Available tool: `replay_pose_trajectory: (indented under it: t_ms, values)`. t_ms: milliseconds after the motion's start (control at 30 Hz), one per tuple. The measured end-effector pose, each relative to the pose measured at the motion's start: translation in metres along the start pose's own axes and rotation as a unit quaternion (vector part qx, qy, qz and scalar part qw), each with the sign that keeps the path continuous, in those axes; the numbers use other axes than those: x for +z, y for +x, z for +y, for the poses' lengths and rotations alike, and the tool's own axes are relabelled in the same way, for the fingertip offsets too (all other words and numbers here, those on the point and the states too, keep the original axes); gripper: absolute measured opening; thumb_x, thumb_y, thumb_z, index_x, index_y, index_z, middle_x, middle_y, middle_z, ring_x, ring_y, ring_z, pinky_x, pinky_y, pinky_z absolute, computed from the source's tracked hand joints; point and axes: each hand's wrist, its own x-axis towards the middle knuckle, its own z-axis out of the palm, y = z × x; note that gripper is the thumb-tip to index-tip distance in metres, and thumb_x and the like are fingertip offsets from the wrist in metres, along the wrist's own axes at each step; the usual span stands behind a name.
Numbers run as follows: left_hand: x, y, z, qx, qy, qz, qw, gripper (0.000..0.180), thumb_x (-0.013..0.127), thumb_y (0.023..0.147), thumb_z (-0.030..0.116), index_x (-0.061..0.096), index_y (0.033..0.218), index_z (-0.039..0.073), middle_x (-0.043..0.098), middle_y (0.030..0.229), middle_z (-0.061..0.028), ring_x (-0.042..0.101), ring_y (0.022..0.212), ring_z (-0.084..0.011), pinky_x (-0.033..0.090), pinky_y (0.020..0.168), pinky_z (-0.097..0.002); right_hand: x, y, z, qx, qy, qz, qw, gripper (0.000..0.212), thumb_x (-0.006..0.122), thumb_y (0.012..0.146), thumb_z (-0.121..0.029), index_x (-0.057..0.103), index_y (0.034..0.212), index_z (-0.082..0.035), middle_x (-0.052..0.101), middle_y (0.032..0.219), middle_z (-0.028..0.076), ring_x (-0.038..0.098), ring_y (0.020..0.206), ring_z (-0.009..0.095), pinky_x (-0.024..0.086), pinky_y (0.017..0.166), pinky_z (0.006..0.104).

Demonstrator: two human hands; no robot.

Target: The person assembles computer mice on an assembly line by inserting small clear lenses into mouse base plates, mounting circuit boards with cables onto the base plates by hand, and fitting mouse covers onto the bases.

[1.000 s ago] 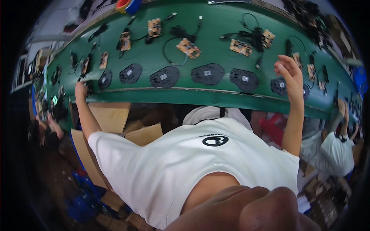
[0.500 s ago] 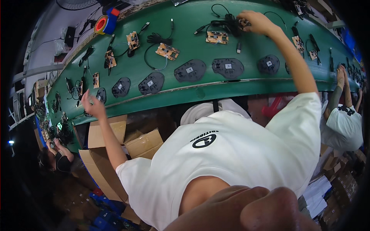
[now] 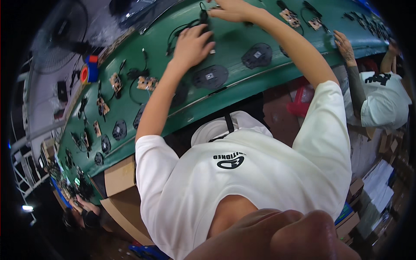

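Observation:
My left hand [image 3: 193,47] lies over a black cable bundle [image 3: 203,19], its fingers spread and curved. Whatever is directly beneath that palm is hidden. My right hand [image 3: 232,10] reaches in from the right at the upper edge of the picture, partly cut off. Its visible fingers are apart beside the upright end of the bundle; I cannot tell whether they touch it. Close below my left hand is a dark mouse-shaped base [image 3: 216,74] with a small pale square in its middle. Another such base [image 3: 262,51] rests further right, under my right forearm.
Orange-brown circuit boards [image 3: 148,83] with black cables and more dark bases [image 3: 119,130] line the green table [image 3: 236,41]. A blue-and-red tape dispenser [image 3: 89,71] stands at its far edge. Co-workers' hands [image 3: 344,45] are at the right. An open carton [image 3: 120,177] sits below the near edge.
My left hand has swung from the table's left end over to the cable bundle. My right hand's fingers, earlier on a small board, are now apart. The view has turned to the right.

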Motion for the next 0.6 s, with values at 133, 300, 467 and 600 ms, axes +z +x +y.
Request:
replay_pose_trajectory:
  t_ms: [133, 300, 467, 600]
  values:
    - [-0.018, -0.008, -0.042, -0.067, 0.047, -0.05, 0.995, 0.034, 0.061, 0.088, 0.034, 0.065, 0.116, 0.016, 0.057, 0.13, -0.008, 0.056, 0.118, -0.0301, 0.04, 0.102, -0.0465, -0.023, 0.081, 0.023, -0.17, -0.093, 0.047, 0.98, 0.044, 0.06, 0.086, -0.038, 0.062, 0.105, 0.001, 0.063, 0.107, 0.027, 0.059, 0.102, 0.041, 0.049, 0.084, 0.0462]
    - [-0.036, -0.055, -0.122, -0.151, 0.169, -0.012, 0.974, 0.035, 0.062, 0.084, 0.033, 0.066, 0.115, 0.015, 0.059, 0.127, -0.0114, 0.058, 0.114, -0.0302, 0.042, 0.099, -0.0477, -0.066, 0.102, -0.051, 0.031, 0.081, -0.075, 0.993, 0.059, 0.067, 0.083, -0.05, 0.064, 0.114, -0.001, 0.065, 0.109, 0.023, 0.061, 0.101, 0.029, 0.049, 0.085, 0.0388]
    - [-0.085, 0.006, -0.028, -0.11, -0.122, 0.187, 0.968, 0.046, 0.07, 0.078, 0.012, 0.056, 0.12, 0.0, 0.056, 0.123, -0.0191, 0.054, 0.116, -0.0354, 0.04, 0.101, -0.0443, -0.026, 0.035, -0.062, -0.096, 0.05, -0.105, 0.989, 0.038, 0.075, 0.083, -0.033, 0.059, 0.097, -0.002, 0.062, 0.084, 0.012, 0.058, 0.079, 0.02, 0.048, 0.07, 0.0363]
    - [-0.077, 0.012, -0.01, -0.075, -0.387, -0.005, 0.919, 0.038, 0.07, 0.079, 0.011, 0.061, 0.114, 0.001, 0.06, 0.114, -0.0143, 0.055, 0.111, -0.0312, 0.043, 0.094, -0.0425, -0.017, -0.025, -0.101, -0.092, 0.212, -0.157, 0.96, 0.034, 0.072, 0.085, -0.028, 0.058, 0.1, -0.001, 0.06, 0.083, 0.011, 0.056, 0.077, 0.018, 0.046, 0.068, 0.0349]
